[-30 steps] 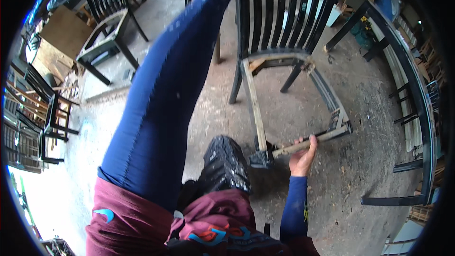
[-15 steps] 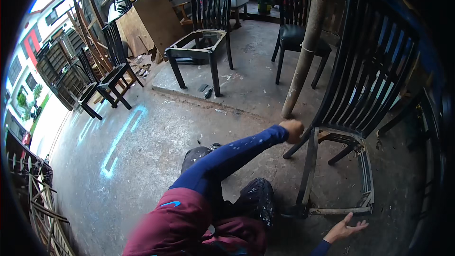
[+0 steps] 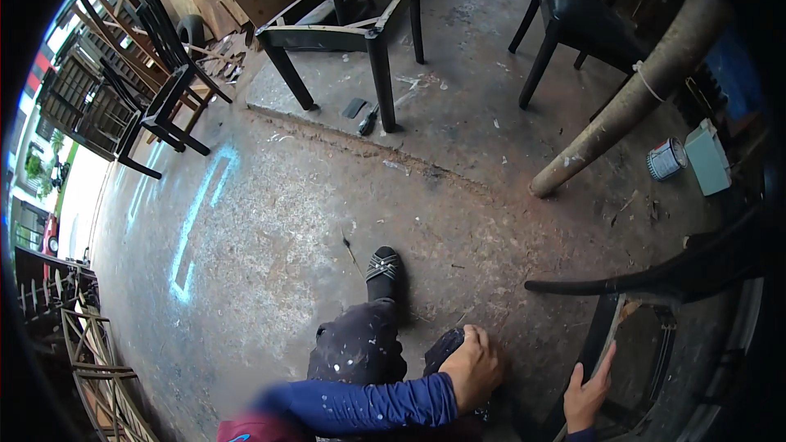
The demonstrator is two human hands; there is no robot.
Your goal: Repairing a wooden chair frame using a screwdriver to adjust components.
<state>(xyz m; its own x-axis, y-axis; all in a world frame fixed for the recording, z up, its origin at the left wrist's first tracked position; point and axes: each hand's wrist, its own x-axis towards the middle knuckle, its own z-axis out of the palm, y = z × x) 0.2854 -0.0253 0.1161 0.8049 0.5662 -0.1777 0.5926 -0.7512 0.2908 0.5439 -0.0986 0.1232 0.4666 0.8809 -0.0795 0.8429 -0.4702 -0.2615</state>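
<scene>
A rough, stained concrete floor (image 3: pixel 270 221) is spreading out under me, with a raised slab beginning beyond a crumbling edge. Nearest to me, my left hand (image 3: pixel 472 367) is resting curled, fingers drawn together, on my knee in dark paint-spotted trousers; I cannot tell whether it is gripping anything beneath it. My right hand (image 3: pixel 586 393) is lying with fingers straight and together against the front rail of the dark chair frame (image 3: pixel 647 286) at the lower right, touching the wood rather than wrapping around it. That frame is sitting just beside my right leg, its seat opening bare and its curved top rail sweeping out toward the right edge. My foot in a black sandal (image 3: pixel 383 266) is stretching forward on the floor. A pale blue chalk mark (image 3: pixel 196 225) is showing on the concrete to the left. Further right, a thick wooden post (image 3: pixel 630 94) is leaning up from the floor, with a small tin (image 3: pixel 666 158) and a pale green box (image 3: pixel 708 158) beside it. Beyond, an open seatless chair frame (image 3: pixel 344 20) is standing on the slab, a black chair (image 3: pixel 585 12) is standing to its right, and stacked dark chairs (image 3: pixel 155 86) are crowding the far left.
</scene>
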